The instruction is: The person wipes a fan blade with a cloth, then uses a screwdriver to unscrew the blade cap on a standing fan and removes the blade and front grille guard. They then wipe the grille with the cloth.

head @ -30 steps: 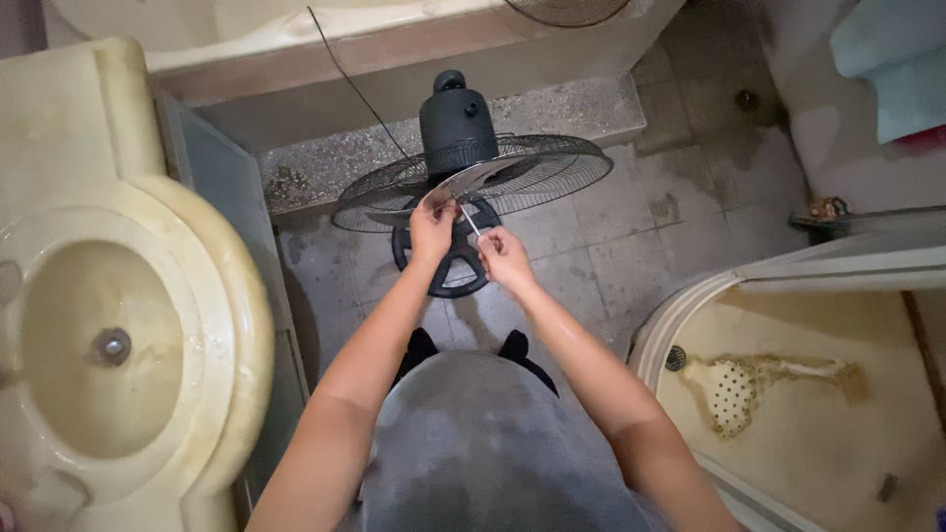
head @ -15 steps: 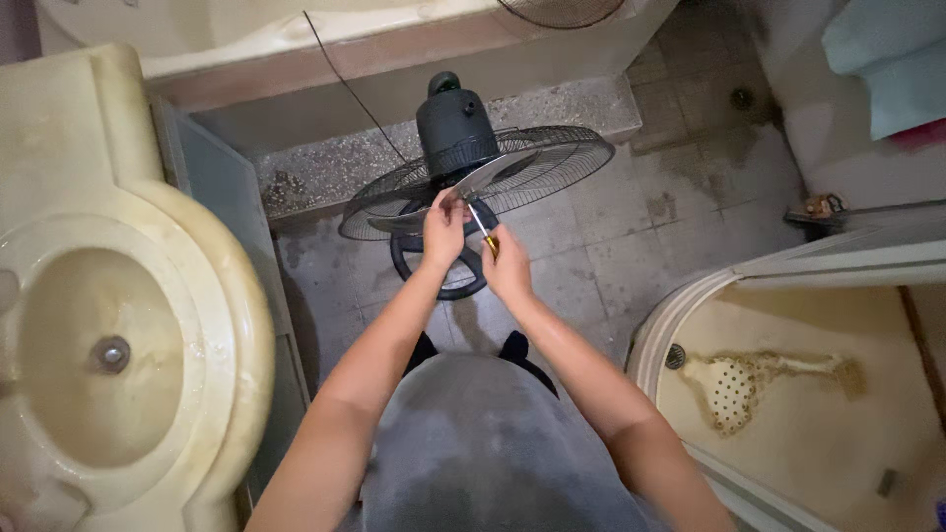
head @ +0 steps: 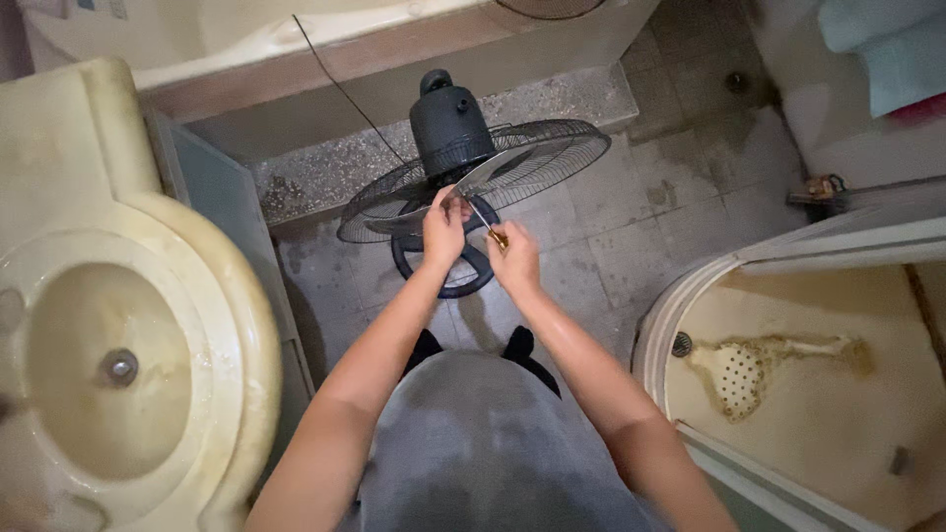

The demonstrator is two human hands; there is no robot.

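A dark standing fan (head: pixel 453 128) rests on the tiled floor ahead, its wire grille (head: pixel 537 158) tilted toward me and its round base (head: pixel 463 276) below. My left hand (head: pixel 443 229) pinches the near edge of the grille by the translucent blade. My right hand (head: pixel 514 258) grips a screwdriver (head: pixel 485 225) with an amber handle, its thin shaft pointing up to the spot where the left fingers hold. A thin black cord (head: pixel 340 84) runs from the fan up to the back.
A yellowed sink (head: pixel 227 296) with a metal drain fills the left. A stained white tub (head: pixel 690 305) with a perforated mat lies at the right. A pale ledge (head: pixel 394 39) crosses the back. Cloths sit at the top right.
Both hands stay at the grille's near edge; the view has shifted slightly and the hands sit a little lower against the fan. The screwdriver remains in the right hand.
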